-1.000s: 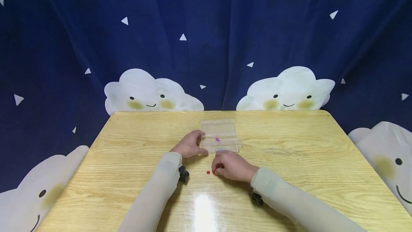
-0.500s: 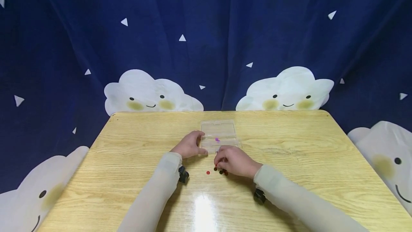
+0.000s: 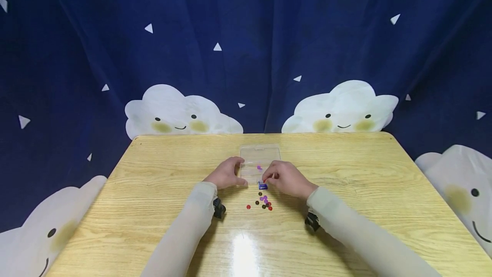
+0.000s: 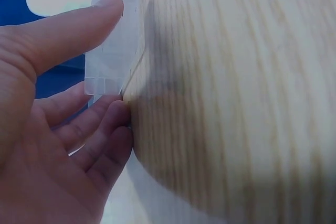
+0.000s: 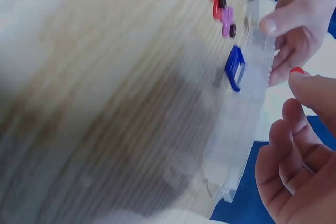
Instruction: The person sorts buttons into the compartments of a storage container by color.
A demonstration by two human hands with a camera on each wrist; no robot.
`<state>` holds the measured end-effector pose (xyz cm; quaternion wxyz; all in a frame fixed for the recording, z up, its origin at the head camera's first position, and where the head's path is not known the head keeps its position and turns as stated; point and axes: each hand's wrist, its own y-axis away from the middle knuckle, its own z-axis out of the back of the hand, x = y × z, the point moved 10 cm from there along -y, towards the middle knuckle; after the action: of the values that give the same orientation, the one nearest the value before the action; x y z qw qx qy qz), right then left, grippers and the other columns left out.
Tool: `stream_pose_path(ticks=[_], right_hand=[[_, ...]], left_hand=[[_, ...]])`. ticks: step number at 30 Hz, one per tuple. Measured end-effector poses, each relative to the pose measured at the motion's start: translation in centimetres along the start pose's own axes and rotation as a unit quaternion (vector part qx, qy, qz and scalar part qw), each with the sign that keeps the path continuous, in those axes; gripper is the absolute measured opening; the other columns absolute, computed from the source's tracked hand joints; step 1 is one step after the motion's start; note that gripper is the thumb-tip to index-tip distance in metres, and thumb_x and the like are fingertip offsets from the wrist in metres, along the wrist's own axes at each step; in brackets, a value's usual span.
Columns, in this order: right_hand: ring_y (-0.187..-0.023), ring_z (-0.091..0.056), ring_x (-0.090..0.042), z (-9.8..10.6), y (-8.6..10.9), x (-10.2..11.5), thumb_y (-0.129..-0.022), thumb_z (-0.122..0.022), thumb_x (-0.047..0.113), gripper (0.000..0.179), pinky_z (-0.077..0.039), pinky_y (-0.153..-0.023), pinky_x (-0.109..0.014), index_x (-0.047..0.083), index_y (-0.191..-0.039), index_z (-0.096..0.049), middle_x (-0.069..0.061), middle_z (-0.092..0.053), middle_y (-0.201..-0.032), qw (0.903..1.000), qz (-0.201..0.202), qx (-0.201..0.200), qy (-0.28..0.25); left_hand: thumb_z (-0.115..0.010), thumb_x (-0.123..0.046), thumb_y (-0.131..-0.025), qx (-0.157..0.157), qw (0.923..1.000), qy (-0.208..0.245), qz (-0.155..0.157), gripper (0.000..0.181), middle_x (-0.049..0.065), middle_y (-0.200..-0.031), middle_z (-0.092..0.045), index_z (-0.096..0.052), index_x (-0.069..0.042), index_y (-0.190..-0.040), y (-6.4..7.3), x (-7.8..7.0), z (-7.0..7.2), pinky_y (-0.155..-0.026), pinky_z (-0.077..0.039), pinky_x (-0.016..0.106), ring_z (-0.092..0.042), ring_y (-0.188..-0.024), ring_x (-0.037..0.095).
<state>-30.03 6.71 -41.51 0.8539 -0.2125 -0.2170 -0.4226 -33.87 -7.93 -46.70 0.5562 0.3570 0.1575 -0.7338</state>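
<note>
A clear plastic box (image 3: 251, 176) stands with its lid (image 3: 261, 153) laid back. My left hand (image 3: 227, 172) holds its left end, thumb at the near corner and fingers along the side. Purple pieces (image 3: 259, 167) lie inside. My right hand (image 3: 286, 178) pinches a small red disc (image 5: 297, 70) between thumb and finger, over the box's near edge. Just below that, a blue clasp-like piece (image 3: 263, 186) shows at the front of the box. Small red (image 3: 248, 207), black (image 3: 257, 202) and purple discs (image 3: 265, 198) lie on the table before the box.
The wooden table (image 3: 173, 157) carries everything and runs back to a dark blue curtain (image 3: 246, 54) with clouds on it. Black bands with cameras sit at the left wrist (image 3: 219, 208) and right wrist (image 3: 312, 221). Light glares on the near tabletop.
My right hand has taken up a red disc and moved it from the table forward to the box, uncovering the blue piece and several discs. My left hand has stayed still.
</note>
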Motion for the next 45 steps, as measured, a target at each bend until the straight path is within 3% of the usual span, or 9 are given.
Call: stream_pose_path(ticks=[12,20,31,40,45], right_hand=[[-0.074,-0.055,-0.007,0.8,-0.6,-1.7,-0.088,-0.071,0.006,0.01,-0.047,-0.067,-0.02,0.011,-0.09,-0.079,0.002,-0.069,-0.086,0.9993,-0.035,-0.008,-0.006],[-0.073,-0.054,-0.007,1.5,-1.3,-1.4,-0.088,-0.07,0.005,0.01,-0.047,-0.067,-0.021,0.009,-0.089,-0.079,0.0,-0.07,-0.086,0.9995,-0.015,-0.027,0.0],[-0.076,-0.056,-0.008,1.0,-2.0,-2.2,-0.088,-0.07,0.005,0.011,-0.048,-0.071,-0.024,0.011,-0.089,-0.079,0.0,-0.071,-0.088,0.9991,-0.029,-0.028,0.015],[-0.073,-0.055,-0.008,0.6,-2.9,-1.9,-0.088,-0.071,0.005,0.009,-0.047,-0.068,-0.022,0.009,-0.089,-0.079,-0.002,-0.071,-0.086,0.9993,-0.021,-0.03,0.002],[-0.075,-0.055,-0.01,0.1,-3.3,-1.9,-0.088,-0.071,0.007,0.009,-0.046,-0.07,-0.023,0.01,-0.09,-0.079,-0.001,-0.071,-0.087,0.9985,-0.048,-0.024,-0.011]], left_hand=[[-0.088,-0.02,-0.075,-0.009,0.9997,0.004,0.021,0.08,0.009,-0.123,-0.057,-0.049,-0.009,-0.143,0.1,0.4,0.3,-0.089,-0.047,0.039,-0.051,-0.096,0.021],[-0.088,-0.018,-0.074,-0.01,0.9995,0.015,0.026,0.079,0.008,-0.119,-0.057,-0.05,-0.008,-0.142,0.2,0.4,0.3,-0.088,-0.046,0.038,-0.051,-0.095,0.02],[-0.089,-0.02,-0.073,-0.017,0.9996,0.01,0.018,0.079,0.009,-0.12,-0.058,-0.051,-0.008,-0.141,0.2,0.3,0.1,-0.094,-0.047,0.04,-0.052,-0.099,0.021],[-0.088,-0.019,-0.074,-0.004,0.9994,0.021,0.028,0.078,0.009,-0.12,-0.058,-0.05,-0.009,-0.141,0.2,0.4,-0.2,-0.089,-0.046,0.038,-0.052,-0.096,0.021],[-0.088,-0.019,-0.074,-0.01,0.9996,0.012,0.024,0.078,0.01,-0.12,-0.058,-0.05,-0.008,-0.141,0.2,0.2,0.1,-0.088,-0.046,0.038,-0.052,-0.095,0.021]])
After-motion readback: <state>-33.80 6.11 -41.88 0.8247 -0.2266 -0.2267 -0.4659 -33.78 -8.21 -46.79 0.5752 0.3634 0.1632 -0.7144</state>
